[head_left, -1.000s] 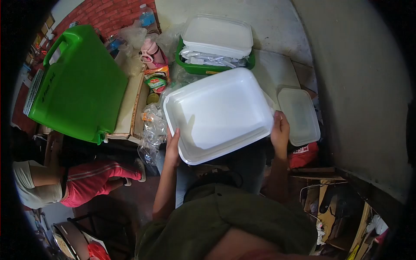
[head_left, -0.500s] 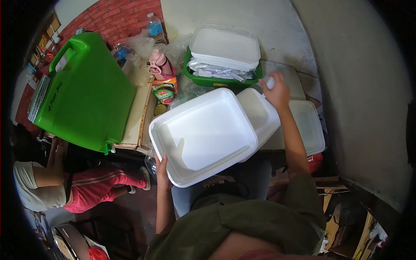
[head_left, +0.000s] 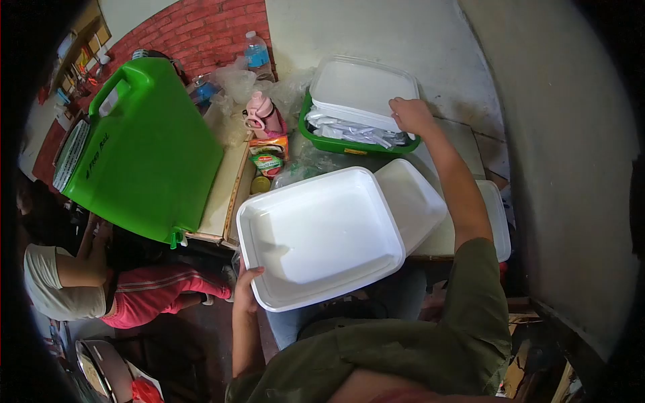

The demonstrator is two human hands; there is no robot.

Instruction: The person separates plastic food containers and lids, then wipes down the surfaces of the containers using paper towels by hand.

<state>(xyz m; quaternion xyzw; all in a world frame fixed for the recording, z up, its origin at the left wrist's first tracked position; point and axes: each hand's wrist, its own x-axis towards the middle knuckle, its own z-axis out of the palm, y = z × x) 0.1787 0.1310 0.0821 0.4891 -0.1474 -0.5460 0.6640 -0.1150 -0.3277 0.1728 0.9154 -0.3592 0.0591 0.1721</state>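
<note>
In the frame's lower centre, the glossy white rectangular tub (head_left: 321, 235) opens upward, its long axis climbing gently rightward. The left hand (head_left: 246, 290) grips its left rim; the right hand (head_left: 411, 116) curls at the white lids (head_left: 363, 86), its hold unclear.

White tub (head_left: 322, 235): smooth, glossy plastic. Green jug (head_left: 151, 158): smooth plastic. White packets (head_left: 353, 131): crinkled, shiny plastic. Sleeve (head_left: 480, 289): matt cloth.
</note>
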